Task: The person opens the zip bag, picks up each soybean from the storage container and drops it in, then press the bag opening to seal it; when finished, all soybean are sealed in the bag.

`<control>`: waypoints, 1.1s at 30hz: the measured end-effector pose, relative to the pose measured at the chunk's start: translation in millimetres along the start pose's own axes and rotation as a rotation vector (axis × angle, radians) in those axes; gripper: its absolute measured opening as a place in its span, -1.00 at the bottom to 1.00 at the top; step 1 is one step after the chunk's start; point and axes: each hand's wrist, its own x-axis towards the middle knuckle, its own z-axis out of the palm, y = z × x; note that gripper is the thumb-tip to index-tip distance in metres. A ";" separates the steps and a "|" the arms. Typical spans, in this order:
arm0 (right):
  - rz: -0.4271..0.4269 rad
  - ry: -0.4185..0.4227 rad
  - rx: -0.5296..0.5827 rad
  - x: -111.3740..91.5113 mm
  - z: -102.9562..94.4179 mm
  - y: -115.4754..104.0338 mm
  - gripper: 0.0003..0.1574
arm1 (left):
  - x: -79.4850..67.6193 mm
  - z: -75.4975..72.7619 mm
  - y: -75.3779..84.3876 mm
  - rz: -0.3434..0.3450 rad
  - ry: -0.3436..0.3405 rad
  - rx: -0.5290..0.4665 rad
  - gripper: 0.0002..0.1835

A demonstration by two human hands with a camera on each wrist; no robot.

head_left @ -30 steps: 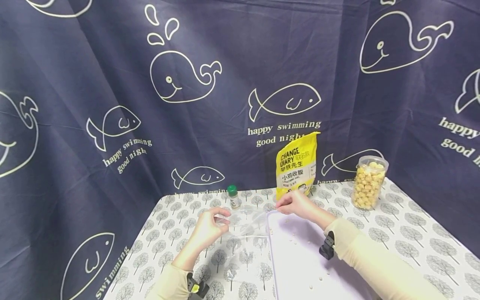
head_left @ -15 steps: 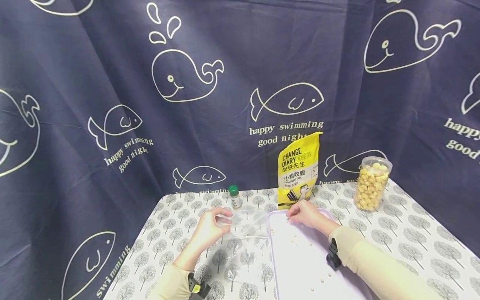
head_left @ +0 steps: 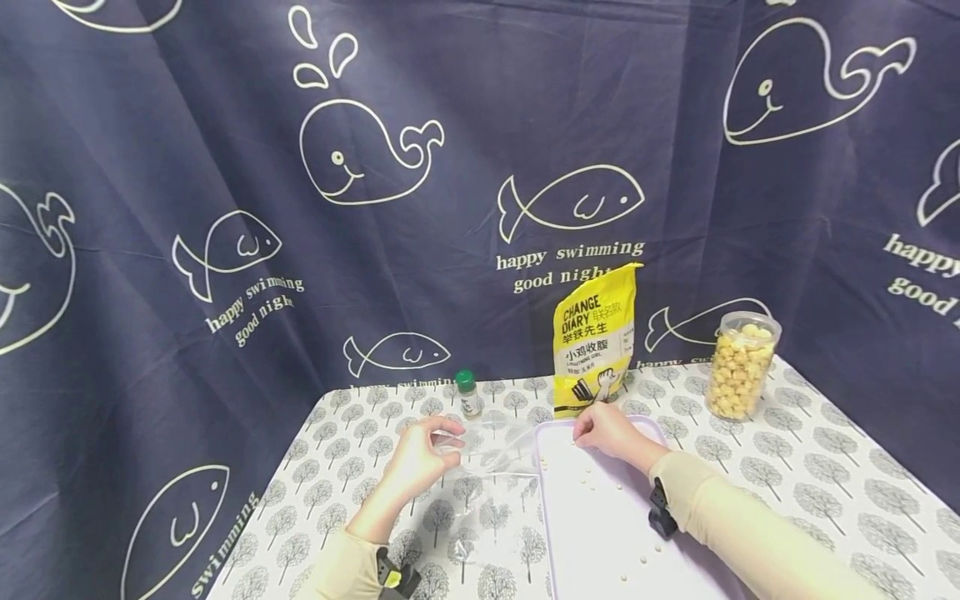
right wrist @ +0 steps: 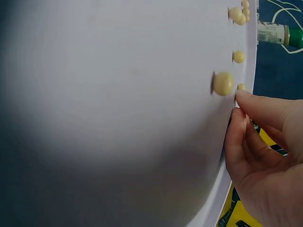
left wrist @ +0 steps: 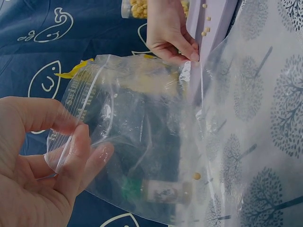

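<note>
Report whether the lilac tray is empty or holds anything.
Not empty: small yellowish balls lie scattered on the lilac tray, some near its rim in the right wrist view.

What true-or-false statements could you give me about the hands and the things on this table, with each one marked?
1. The person's left hand holds a clear plastic zip bag. True.

2. The right hand rests on the clear cylindrical jar of pale yellow puffs. False: the right hand is at the far end of the lilac rectangular tray, apart from the jar.

3. Several small round pale yellow pellets lie on the tray. True.

4. The tall yellow printed pouch lies flat on the table. False: the pouch stands upright, beyond the tray.

5. A small clear bottle with a green cap stands to the left of the pouch. True.
</note>
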 end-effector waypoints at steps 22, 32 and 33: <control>-0.046 0.008 0.446 8.4 -23.3 -74.8 -0.84 | -0.9 -0.3 1.2 0.019 -0.002 -0.005 -0.62; -0.167 -0.038 0.383 18.4 -21.2 -128.5 -0.93 | -1.7 -0.9 3.3 0.016 -0.011 -0.013 -0.63; -0.175 -0.040 0.354 19.3 -20.6 -131.9 -0.94 | -1.9 -0.8 3.9 0.018 -0.012 -0.010 -0.64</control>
